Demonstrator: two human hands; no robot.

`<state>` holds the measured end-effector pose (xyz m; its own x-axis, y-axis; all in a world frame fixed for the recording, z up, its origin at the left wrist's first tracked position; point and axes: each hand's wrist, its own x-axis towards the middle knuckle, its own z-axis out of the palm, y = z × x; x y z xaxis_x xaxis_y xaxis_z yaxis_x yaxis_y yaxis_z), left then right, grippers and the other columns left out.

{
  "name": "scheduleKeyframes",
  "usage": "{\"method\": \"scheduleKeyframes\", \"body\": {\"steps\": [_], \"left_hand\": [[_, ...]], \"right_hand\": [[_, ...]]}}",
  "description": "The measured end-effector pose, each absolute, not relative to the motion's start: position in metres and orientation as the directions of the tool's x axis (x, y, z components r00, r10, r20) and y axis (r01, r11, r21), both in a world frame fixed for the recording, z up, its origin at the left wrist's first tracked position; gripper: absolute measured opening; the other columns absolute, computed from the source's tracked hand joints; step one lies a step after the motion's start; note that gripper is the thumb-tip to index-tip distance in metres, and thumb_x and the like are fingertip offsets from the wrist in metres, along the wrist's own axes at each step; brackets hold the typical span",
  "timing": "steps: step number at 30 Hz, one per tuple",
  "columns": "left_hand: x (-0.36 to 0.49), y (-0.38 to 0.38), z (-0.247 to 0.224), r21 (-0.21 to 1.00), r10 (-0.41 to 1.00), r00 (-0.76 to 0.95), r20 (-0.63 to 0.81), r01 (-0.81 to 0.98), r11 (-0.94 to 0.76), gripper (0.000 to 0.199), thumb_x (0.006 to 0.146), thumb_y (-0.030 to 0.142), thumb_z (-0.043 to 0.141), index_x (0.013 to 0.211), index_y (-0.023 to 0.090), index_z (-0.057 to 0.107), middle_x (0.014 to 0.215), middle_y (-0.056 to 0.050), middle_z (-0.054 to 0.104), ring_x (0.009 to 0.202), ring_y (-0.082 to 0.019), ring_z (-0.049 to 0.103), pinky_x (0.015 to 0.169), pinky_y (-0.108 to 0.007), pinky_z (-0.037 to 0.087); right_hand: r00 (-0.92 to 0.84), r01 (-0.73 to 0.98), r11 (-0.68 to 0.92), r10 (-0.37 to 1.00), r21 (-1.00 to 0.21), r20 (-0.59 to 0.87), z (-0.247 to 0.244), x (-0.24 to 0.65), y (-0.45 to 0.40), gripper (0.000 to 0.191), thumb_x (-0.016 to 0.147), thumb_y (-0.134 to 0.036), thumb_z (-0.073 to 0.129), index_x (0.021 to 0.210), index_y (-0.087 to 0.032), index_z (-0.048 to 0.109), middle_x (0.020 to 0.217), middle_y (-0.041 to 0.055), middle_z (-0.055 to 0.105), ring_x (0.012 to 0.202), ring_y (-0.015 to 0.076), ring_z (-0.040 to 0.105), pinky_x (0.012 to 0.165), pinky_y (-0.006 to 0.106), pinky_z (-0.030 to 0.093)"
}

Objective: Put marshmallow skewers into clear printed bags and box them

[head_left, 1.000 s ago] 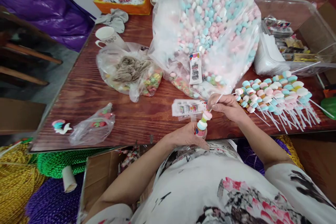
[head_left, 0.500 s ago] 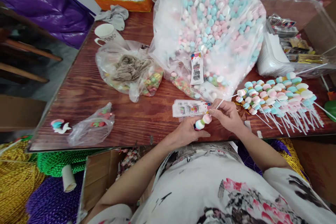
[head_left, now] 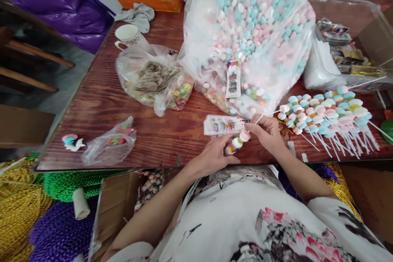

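Note:
A marshmallow skewer (head_left: 244,136), pink, white and other pastel pieces on a white stick, slants between my two hands. My left hand (head_left: 216,152) is closed around its lower end, the thumb stretched out below. Yellow, red and dark print shows there, like that on the clear printed bags; the fingers partly hide it. My right hand (head_left: 265,132) pinches the white stick near the upper end. A stack of clear printed bags (head_left: 222,125) lies on the table just behind my left hand. Finished-looking marshmallow skewers (head_left: 327,110) lie in a pile to the right.
Behind my hands bulges a big clear bag of marshmallow pieces (head_left: 254,24), with a printed packet (head_left: 233,78) on it. Further left are a bag of gummies (head_left: 181,94), a mug (head_left: 130,36) and an orange tray (head_left: 149,3). A clear plastic bin (head_left: 346,6) stands at right.
The skewer's lower end sits deeper in my left hand, and more coloured print shows around it. My right hand keeps its pinch on the stick. The whole view has shifted slightly.

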<state>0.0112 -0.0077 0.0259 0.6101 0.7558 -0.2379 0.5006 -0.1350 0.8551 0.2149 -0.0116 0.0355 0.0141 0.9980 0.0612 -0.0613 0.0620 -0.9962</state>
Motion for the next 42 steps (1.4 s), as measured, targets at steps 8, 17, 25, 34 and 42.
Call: {"method": "scheduleKeyframes", "body": {"steps": [8, 17, 25, 34, 42], "left_hand": [[0.018, -0.019, 0.014, 0.904, 0.778, 0.592, -0.211, 0.421, -0.075, 0.016, 0.080, 0.030, 0.067, 0.082, 0.014, 0.060, 0.072, 0.002, 0.059, 0.067, -0.013, 0.052, 0.065, -0.023, 0.043], [0.015, -0.013, 0.023, 0.845, 0.837, 0.524, -0.156, 0.510, -0.161, 0.023, 0.076, 0.034, 0.073, 0.085, 0.014, 0.064, 0.072, 0.002, 0.061, 0.066, -0.012, 0.050, 0.064, -0.023, 0.040], [0.019, -0.020, 0.028, 0.887, 0.752, 0.612, -0.243, 0.454, -0.083, 0.031, 0.068, 0.032, 0.079, 0.087, 0.015, 0.062, 0.078, 0.001, 0.059, 0.070, -0.013, 0.049, 0.066, -0.024, 0.039], [0.018, -0.013, 0.033, 0.955, 0.687, 0.667, -0.289, 0.257, 0.152, 0.038, 0.061, 0.034, 0.084, 0.073, 0.014, 0.053, 0.066, 0.007, 0.047, 0.062, -0.008, 0.039, 0.059, -0.021, 0.034], [0.010, -0.019, 0.027, 0.851, 0.821, 0.531, -0.208, 0.513, -0.117, 0.059, 0.065, 0.028, 0.081, 0.118, 0.019, 0.057, 0.101, -0.002, 0.066, 0.088, -0.019, 0.058, 0.080, -0.030, 0.044]], "right_hand": [[0.002, -0.141, 0.078, 0.997, -0.987, 0.078, 0.025, 0.206, -0.016, 0.026, 0.080, -0.032, 0.069, 0.061, -0.018, 0.060, 0.060, -0.0033, 0.055, 0.059, 0.0098, 0.047, 0.059, 0.025, 0.037], [0.090, -0.222, -0.031, 0.995, -0.975, -0.052, 0.004, 0.197, -0.026, 0.028, 0.077, -0.037, 0.072, 0.061, -0.018, 0.059, 0.060, -0.0032, 0.055, 0.059, 0.0097, 0.046, 0.057, 0.023, 0.039], [-0.045, -0.170, 0.077, 0.995, -0.982, 0.086, 0.010, 0.207, -0.020, 0.026, 0.078, -0.038, 0.071, 0.064, -0.019, 0.063, 0.064, -0.0016, 0.057, 0.062, 0.0118, 0.049, 0.062, 0.026, 0.041], [-0.104, -0.160, 0.101, 0.988, -0.982, 0.118, 0.013, 0.188, -0.024, 0.029, 0.079, -0.040, 0.070, 0.062, -0.018, 0.060, 0.062, -0.0019, 0.056, 0.059, 0.0110, 0.049, 0.060, 0.027, 0.039], [0.071, -0.137, 0.055, 0.996, -0.989, 0.046, 0.012, 0.189, -0.026, 0.032, 0.079, -0.039, 0.069, 0.058, -0.018, 0.057, 0.056, -0.0038, 0.051, 0.056, 0.0098, 0.043, 0.056, 0.025, 0.036]]}}
